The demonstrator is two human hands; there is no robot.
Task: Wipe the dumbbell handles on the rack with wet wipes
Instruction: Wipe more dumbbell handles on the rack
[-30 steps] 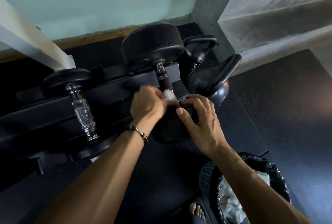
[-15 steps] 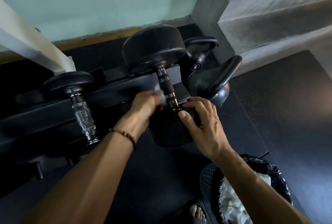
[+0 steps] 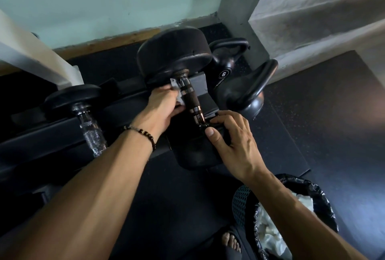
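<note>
A large black dumbbell lies on the black rack, its dark knurled handle running toward me. My left hand holds a white wet wipe against the left side of the handle's far end. My right hand grips the top edge of the dumbbell's near head, thumb on the near face. A smaller dumbbell with a chrome handle sits on the rack to the left.
Two black kettlebells stand on the floor right of the rack. A bin with a black liner holding used wipes is at the lower right, by my sandalled foot. A white post rises at the left; concrete steps at the upper right.
My left hand has slid the wipe along the handle from its near end up to the far end by the big head. My right hand has stayed on the near head.
</note>
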